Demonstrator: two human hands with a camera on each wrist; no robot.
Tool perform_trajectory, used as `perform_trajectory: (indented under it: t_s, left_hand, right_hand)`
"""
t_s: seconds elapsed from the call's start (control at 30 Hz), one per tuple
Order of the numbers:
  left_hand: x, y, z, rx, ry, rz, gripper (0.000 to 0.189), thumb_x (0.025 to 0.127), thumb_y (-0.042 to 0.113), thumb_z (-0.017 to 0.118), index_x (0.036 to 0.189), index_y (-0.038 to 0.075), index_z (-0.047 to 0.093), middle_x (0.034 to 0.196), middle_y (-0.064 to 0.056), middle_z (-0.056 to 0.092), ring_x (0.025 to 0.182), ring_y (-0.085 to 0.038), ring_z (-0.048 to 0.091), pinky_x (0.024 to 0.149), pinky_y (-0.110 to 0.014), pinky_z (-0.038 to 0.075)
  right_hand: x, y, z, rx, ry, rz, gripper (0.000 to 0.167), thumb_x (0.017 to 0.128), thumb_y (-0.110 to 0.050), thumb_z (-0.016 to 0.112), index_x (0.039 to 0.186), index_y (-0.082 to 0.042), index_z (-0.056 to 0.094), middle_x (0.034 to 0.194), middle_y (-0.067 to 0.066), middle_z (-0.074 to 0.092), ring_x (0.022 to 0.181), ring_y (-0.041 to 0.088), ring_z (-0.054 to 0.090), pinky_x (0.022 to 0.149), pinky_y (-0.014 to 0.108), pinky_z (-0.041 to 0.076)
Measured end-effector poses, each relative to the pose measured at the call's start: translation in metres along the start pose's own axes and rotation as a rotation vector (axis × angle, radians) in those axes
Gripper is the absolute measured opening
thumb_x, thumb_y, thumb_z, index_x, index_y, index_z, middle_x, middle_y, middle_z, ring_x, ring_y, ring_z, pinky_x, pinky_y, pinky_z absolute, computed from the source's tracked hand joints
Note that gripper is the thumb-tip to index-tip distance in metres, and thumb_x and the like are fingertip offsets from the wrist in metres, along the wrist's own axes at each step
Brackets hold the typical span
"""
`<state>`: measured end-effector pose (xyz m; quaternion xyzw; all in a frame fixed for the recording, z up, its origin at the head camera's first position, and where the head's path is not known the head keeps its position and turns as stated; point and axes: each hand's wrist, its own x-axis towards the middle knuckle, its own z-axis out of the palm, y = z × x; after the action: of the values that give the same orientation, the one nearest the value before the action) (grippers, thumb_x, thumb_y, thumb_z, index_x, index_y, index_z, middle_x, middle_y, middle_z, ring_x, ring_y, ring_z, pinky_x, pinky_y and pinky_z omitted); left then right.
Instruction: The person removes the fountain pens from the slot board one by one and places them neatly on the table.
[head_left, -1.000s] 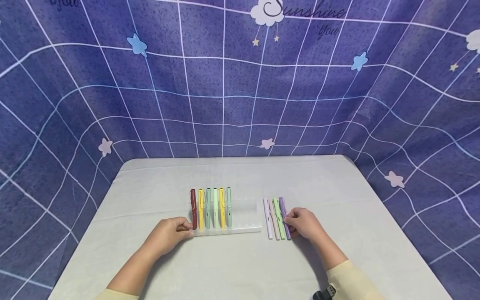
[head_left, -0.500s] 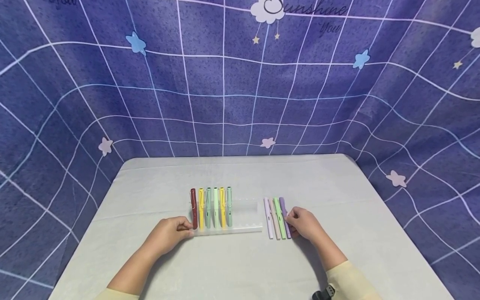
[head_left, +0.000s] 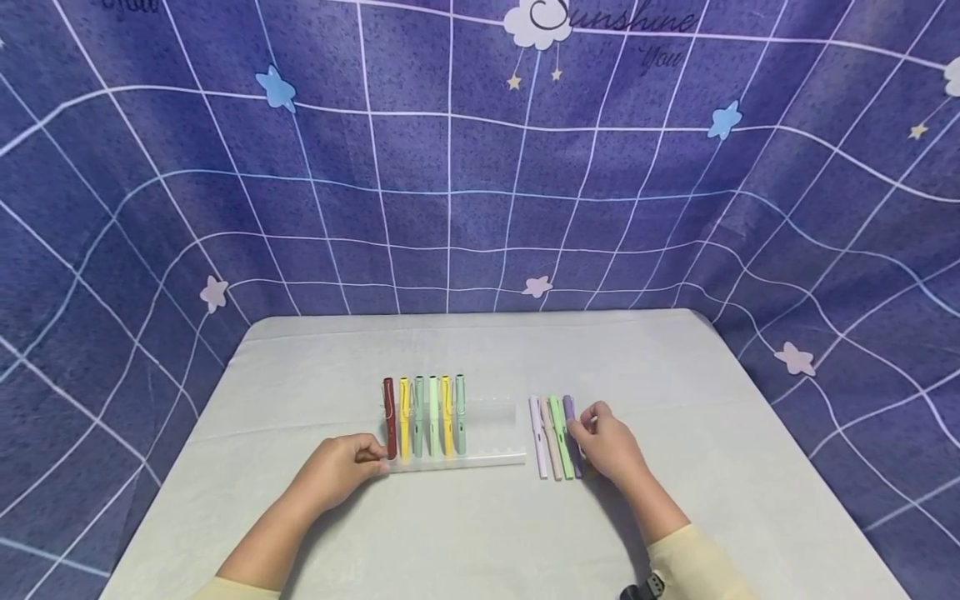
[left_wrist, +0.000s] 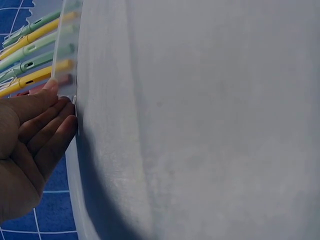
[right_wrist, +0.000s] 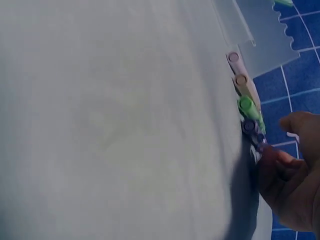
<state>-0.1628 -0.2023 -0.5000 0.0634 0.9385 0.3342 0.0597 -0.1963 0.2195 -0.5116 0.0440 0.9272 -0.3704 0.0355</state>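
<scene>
A clear plastic pen stand [head_left: 487,460] holds several capped pens side by side in its left part: a dark red pen [head_left: 389,421], yellow ones and green ones. My left hand [head_left: 341,471] pinches the stand's front left corner, thumb above and fingers below in the left wrist view. To the right of the stand lie a lilac pen [head_left: 538,437], a beige pen [head_left: 552,442], a bright green pen [head_left: 561,437] and a purple pen [head_left: 569,410]. My right hand [head_left: 611,446] touches the purple pen's outer side; the right wrist view shows the thumb apart from it.
The stand's right part shows bare notches along its front. A white cloth [head_left: 465,533] covers the table. Behind and at both sides hangs a blue grid-patterned curtain [head_left: 480,217]. A small black device [head_left: 642,588] sits at the right sleeve.
My right hand has shifted slightly up along the purple pen, its thumb and finger placed differently. The purple pen's upper end stands slightly farther from the green one. My left hand stays put.
</scene>
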Motion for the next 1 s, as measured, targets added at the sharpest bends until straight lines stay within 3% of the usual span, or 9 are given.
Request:
perform_trajectory:
  t_s: [0.17,0.3,0.47,0.57,0.73,1.0]
  left_hand:
    - [0.0,0.0,0.0,0.007,0.001,0.004,0.011,0.082,0.022,0.079,0.085,0.025,0.07,0.08,0.016,0.072,0.078,-0.003,0.064,0.08,-0.035,0.052]
    - [0.0,0.0,0.0,0.007,-0.001,0.005,0.011,0.082,0.022,0.079,0.085,0.025,0.07,0.08,0.016,0.071,0.077,-0.002,0.064,0.078,-0.033,0.052]
    - [0.001,0.0,0.001,0.007,0.004,0.003,0.011,0.081,0.022,0.08,0.085,0.025,0.069,0.08,0.016,0.071,0.076,-0.002,0.063,0.079,-0.034,0.052]
    - [0.001,0.0,0.0,0.012,0.008,-0.003,0.012,0.081,0.022,0.08,0.085,0.025,0.069,0.079,0.016,0.071,0.075,-0.003,0.063,0.08,-0.036,0.053]
    - [0.0,0.002,0.0,0.011,0.006,-0.009,0.012,0.081,0.021,0.08,0.085,0.024,0.069,0.079,0.016,0.071,0.076,-0.003,0.064,0.08,-0.037,0.052]
    - [0.0,0.002,0.0,0.006,0.008,-0.006,0.012,0.081,0.021,0.08,0.085,0.025,0.069,0.08,0.016,0.071,0.076,-0.003,0.064,0.08,-0.037,0.052]
  right_hand:
    - [0.0,-0.019,0.0,0.02,0.025,-0.087,0.031,0.097,-0.045,0.058,0.101,-0.015,0.057,0.074,0.001,0.059,0.055,0.015,0.054,0.051,0.029,0.045]
    - [-0.001,-0.039,0.002,0.146,-0.061,-0.154,0.024,0.098,-0.041,0.059,0.095,-0.017,0.061,0.076,0.006,0.064,0.063,0.021,0.061,0.054,0.031,0.051]
    - [-0.002,-0.064,0.015,0.283,-0.173,-0.255,0.019,0.096,-0.031,0.064,0.099,-0.012,0.066,0.083,0.013,0.069,0.072,0.031,0.067,0.064,0.036,0.057]
    - [-0.003,-0.078,0.028,0.272,-0.201,-0.299,0.02,0.095,-0.031,0.065,0.103,-0.013,0.069,0.088,0.007,0.071,0.079,0.026,0.068,0.071,0.035,0.057]
    - [-0.004,-0.095,0.051,0.202,-0.206,-0.328,0.031,0.093,-0.039,0.067,0.11,-0.013,0.07,0.099,-0.003,0.072,0.089,0.011,0.065,0.075,0.028,0.053]
    - [-0.005,-0.108,0.076,0.263,-0.218,-0.263,0.034,0.089,-0.041,0.071,0.109,-0.014,0.068,0.094,-0.003,0.07,0.08,0.01,0.064,0.07,0.03,0.054]
